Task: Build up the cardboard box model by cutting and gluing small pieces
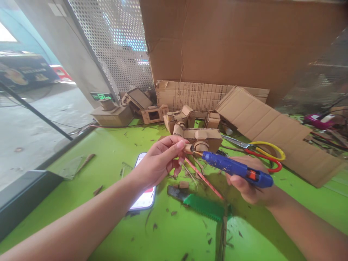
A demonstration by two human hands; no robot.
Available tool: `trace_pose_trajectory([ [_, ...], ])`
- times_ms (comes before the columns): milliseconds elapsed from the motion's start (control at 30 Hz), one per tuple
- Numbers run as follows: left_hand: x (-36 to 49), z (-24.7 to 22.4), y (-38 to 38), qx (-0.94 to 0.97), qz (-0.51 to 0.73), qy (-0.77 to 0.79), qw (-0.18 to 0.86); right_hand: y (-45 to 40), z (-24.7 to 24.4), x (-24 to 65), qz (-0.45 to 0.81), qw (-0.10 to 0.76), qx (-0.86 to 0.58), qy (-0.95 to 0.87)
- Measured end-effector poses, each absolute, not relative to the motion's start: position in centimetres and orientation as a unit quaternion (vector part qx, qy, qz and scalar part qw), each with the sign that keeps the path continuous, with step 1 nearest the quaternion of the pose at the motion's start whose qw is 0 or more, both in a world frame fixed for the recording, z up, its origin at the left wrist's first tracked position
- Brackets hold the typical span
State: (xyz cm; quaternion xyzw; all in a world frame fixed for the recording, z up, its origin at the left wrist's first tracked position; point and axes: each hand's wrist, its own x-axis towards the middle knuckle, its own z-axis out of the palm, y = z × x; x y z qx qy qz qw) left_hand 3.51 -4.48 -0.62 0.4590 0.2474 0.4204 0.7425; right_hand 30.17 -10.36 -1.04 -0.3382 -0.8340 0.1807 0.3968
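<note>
Pinched between the fingers of my left hand [164, 156] is a small rolled cardboard piece [188, 148]. My right hand [248, 181] is wrapped round a blue glue gun [228, 165], whose nozzle points left and meets or nearly meets the dark end of the roll. Just behind them stands a cardboard model [208, 137] with boxy and rounded parts. Below the hands lie a green-handled cutter [205, 206], a small cardboard bit [184, 185] and a red stick [203, 177]. A lit phone [144, 199] is partly hidden under my left wrist.
Scissors [261, 150] with yellow and red handles lie behind my right hand, beside a large cardboard sheet [274, 130]. More cardboard parts [112, 115] stand along the back of the green table [108, 232]. Scraps are scattered around. A dark box-like edge [29, 195] is at the left.
</note>
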Motion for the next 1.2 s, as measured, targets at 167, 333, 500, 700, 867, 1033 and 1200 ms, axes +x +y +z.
trace_pose_trajectory([
  [167,3.57,-0.59,-4.50,0.465,0.417,0.253,0.739,-10.38,-1.26,30.18,0.183,0.408,-0.330,-0.831],
  [333,3.71,-0.59,-4.65,0.484,0.396,0.259,0.736,-10.39,-1.04,30.01,0.170,0.405,-0.334,-0.834],
  [500,3.74,-0.55,-4.75,0.496,0.389,0.259,0.732,-10.38,-0.99,29.95,0.151,0.410,-0.342,-0.832],
  [700,3.74,-0.71,-4.66,0.491,0.394,0.265,0.730,-10.34,-1.31,30.21,0.165,0.419,-0.342,-0.825],
  [867,3.71,-0.72,-4.68,0.490,0.392,0.266,0.731,-10.28,-1.23,30.21,0.181,0.405,-0.333,-0.832],
  [1033,3.78,-0.42,-4.82,0.473,0.406,0.272,0.733,-10.22,-1.34,30.24,0.196,0.386,-0.330,-0.839],
  [1200,3.60,-0.49,-4.63,0.468,0.413,0.269,0.734,-10.26,-1.34,30.31,0.180,0.384,-0.337,-0.841],
])
